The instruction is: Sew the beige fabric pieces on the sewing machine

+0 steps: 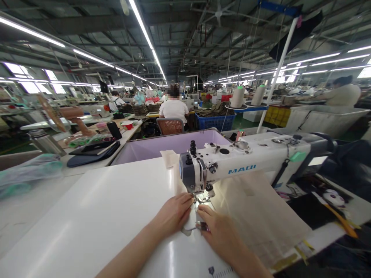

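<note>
A white sewing machine (240,166) with a dark grey head stands in front of me, its needle area lit by a lamp. Beige fabric (257,212) lies under the arm and to its right; a narrower part shows behind the head. My left hand (175,212) rests just left of the presser foot (203,199), fingers stretched flat towards it. On the right, my right hand (218,227) has its fingertips close to the foot, at the fabric's left edge. Its curled fingers are around a small metal tool (202,226), mostly hidden by the hand.
A white tabletop (95,208) extends left. Behind it is a lilac-lined bin (174,141). Two thread cones (238,96) stand on a rack. A side table holds a steel flask (46,142) and a dark pouch (94,150). A person (174,108) sits ahead, back turned.
</note>
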Available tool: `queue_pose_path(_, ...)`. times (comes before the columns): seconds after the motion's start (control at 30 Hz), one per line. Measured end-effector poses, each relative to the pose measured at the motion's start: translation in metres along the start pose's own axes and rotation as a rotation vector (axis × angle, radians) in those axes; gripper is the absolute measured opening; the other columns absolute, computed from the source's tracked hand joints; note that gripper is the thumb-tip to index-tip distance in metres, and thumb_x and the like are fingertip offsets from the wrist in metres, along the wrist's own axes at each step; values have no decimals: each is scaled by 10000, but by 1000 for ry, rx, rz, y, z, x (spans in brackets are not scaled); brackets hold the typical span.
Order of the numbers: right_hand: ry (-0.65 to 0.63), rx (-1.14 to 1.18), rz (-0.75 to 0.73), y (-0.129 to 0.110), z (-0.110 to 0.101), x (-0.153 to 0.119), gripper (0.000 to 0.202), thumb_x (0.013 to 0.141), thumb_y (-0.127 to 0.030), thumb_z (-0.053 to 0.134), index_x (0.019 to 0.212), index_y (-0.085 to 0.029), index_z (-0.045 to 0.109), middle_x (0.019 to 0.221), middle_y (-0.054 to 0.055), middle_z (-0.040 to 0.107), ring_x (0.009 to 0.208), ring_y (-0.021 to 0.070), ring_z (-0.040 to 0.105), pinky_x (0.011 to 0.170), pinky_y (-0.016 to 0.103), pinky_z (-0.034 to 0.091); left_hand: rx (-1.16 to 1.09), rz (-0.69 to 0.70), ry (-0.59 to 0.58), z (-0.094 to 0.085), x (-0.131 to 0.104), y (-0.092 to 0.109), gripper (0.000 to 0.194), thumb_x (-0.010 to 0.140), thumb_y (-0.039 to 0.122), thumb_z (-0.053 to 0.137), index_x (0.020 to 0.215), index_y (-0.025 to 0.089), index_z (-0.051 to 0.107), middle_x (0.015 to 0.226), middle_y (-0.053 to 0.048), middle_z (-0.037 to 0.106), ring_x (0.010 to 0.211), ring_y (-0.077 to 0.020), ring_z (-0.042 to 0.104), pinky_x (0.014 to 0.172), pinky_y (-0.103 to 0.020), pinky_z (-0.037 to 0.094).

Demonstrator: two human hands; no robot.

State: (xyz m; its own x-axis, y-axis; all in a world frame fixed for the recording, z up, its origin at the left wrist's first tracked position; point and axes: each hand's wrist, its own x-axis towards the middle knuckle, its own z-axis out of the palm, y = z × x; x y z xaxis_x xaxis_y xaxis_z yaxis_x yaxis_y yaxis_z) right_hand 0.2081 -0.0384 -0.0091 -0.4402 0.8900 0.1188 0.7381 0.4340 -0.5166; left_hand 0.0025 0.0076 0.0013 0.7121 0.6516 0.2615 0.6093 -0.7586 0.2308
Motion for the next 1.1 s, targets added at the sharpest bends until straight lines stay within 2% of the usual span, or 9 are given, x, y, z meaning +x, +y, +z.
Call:
queue_pose_path(0.2, 1, -20, -4, 1, 2, 1, 447, 814, -71, 540, 1213, -247, 635, 1321, 9, 651, 1073, 218, 680, 886, 280, 516, 4, -14, 31, 2, 0, -2, 293, 966, 149, 441, 1219, 188, 583, 1146, -100, 658, 1060, -239, 632, 926, -387, 550)
queue_pose_path(0.33, 1, -21, 5, 0, 2, -2, 439, 829, -85, 529, 1226, -244, 628, 1330, 21, 646, 1060, 220, 685, 886, 292, 523, 51, -44, 33, 2, -1, 0, 292, 951, 143, 462, 1212, 188, 585, 1193, -100, 646, 1103, -254, 603, 960, -416, 528)
queue_pose_path(0.53, 30, 55, -12, 1, 1, -15, 435, 829, -115, 517, 1238, -222, 618, 1396, 67, 598, 1117, 233, 660, 953, 327, 512, 87, -147, -83, -2, -14, 38, 122, 929, 203, 565, 1038, 195, 619, 1071, -81, 651, 1015, -270, 600, 880, -426, 547)
queue_pose_path(0.6, 23, 86, -31, 2, 1, -21, 450, 818, -114, 518, 1243, -225, 616, 1370, 67, 613, 1101, 224, 663, 951, 317, 513, 104, -124, -101, -1, -21, 51, 153, 956, 217, 539, 1087, 191, 613, 1100, -90, 660, 1029, -281, 607, 884, -438, 553)
queue_pose_path(0.7, -1, 100, -45, 3, 1, -29, 415, 835, -117, 513, 1218, -225, 632, 1267, 52, 668, 1082, 210, 665, 944, 299, 513, 148, -77, -67, 2, -29, 60, 271, 979, 213, 506, 1240, 174, 569, 1236, -123, 653, 1123, -309, 601, 932, -478, 550)
queue_pose_path(0.93, -24, 24, -72, 4, 1, -33, 336, 844, -85, 534, 1130, -208, 660, 1225, 54, 684, 1082, 221, 663, 935, 302, 513, 164, 4, -58, 8, -38, 59, 385, 985, 205, 497, 1369, 185, 516, 1363, -133, 621, 1214, -321, 599, 980, -494, 550)
queue_pose_path(1.1, -39, -13, -81, 4, -2, -29, 301, 866, -90, 552, 1127, -205, 650, 1197, 53, 687, 1058, 222, 670, 890, 287, 514, 176, 14, -82, 8, -39, 55, 385, 1006, 215, 474, 1387, 177, 507, 1386, -137, 611, 1218, -317, 606, 964, -491, 561)
